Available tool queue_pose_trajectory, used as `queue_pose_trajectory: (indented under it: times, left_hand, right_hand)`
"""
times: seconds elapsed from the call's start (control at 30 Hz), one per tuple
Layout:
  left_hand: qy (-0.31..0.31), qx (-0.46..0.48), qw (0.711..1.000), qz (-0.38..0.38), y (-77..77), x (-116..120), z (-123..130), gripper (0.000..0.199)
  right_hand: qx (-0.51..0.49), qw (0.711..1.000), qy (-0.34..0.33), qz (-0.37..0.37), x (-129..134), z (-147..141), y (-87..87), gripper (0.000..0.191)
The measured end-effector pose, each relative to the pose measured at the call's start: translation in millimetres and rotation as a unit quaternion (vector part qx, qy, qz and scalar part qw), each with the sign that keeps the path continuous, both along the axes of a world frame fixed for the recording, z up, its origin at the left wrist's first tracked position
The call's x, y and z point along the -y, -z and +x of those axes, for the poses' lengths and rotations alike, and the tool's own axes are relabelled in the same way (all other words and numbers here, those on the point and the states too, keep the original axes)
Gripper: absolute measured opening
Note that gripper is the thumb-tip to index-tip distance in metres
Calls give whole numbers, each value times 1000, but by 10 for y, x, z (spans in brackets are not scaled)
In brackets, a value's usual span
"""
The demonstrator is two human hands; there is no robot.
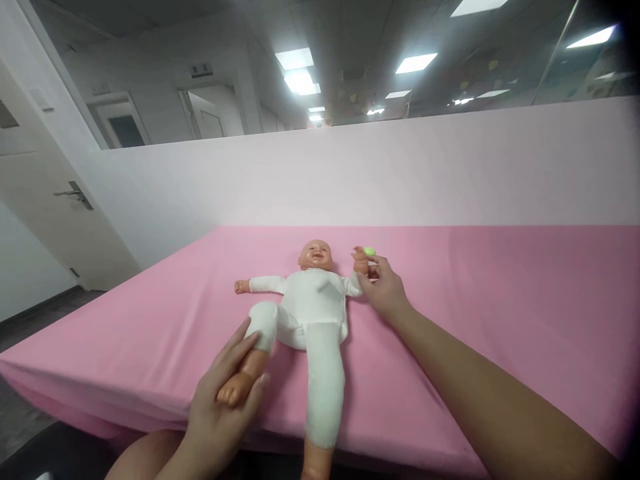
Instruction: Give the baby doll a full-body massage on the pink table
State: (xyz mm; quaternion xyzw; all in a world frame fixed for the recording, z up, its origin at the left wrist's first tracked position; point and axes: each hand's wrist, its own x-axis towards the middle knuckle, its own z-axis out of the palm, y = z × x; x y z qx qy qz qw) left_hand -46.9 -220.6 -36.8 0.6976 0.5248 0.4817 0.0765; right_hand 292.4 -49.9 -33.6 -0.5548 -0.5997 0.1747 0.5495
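A baby doll (313,300) with a white cloth body lies on its back on the pink-covered table (500,320), head toward the far wall. My left hand (225,383) is wrapped round the doll's lower leg and foot on the left, and that leg is bent at the knee. The doll's other leg stretches toward me over the table's near edge. At the doll's raised arm on the right, my right hand (385,287) grips the wrist. A small bright green object (369,251) shows beside the doll's hand there; I cannot make out what it is.
Behind the table stands a white wall (375,173) with a glass window above it. A door with a metal handle (74,194) is at the left. Something dark (55,450) sits below the table's near left corner.
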Motion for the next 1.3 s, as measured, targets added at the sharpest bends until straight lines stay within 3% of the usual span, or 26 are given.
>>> queue_pose_trajectory:
  times: [0.17, 0.33, 0.47, 0.63, 0.8, 0.97, 1.03, 1.13, 1.3]
  left_hand:
    - [-1, -96, 995, 16, -31, 439, -214, 66]
    - [-3, -138, 990, 19, -98, 554, -317, 70]
    - [-11, -144, 989, 24, -153, 546, -282, 69]
    - [-10, -98, 995, -8, -155, 453, -228, 63]
    - [9, -13, 1000, -6, -80, 160, -121, 55]
    - [36, 4, 999, -5, -246, -221, 110, 51]
    - [43, 3, 999, -9, -317, -378, 198, 51]
    - [47, 0, 997, -53, -363, -609, 305, 52]
    - [68, 0, 992, -106, -307, -869, 393, 54]
  right_hand:
    - [-89, 982, 112, -120, -240, 397, 124, 62]
    - [46, 964, 135, -226, -252, 570, 128, 54]
    - [106, 952, 138, -253, -177, 538, 49, 55]
    - [77, 974, 137, -164, -124, 424, 23, 74]
    - [4, 1000, 7, -12, 39, 67, -43, 62]
    - [126, 985, -111, 26, 248, -283, -138, 20]
    - [185, 971, -147, 46, 285, -340, -149, 13]
    - [225, 956, -170, 82, 284, -349, -125, 14]
    - [251, 947, -169, 104, 252, -325, -80, 22]
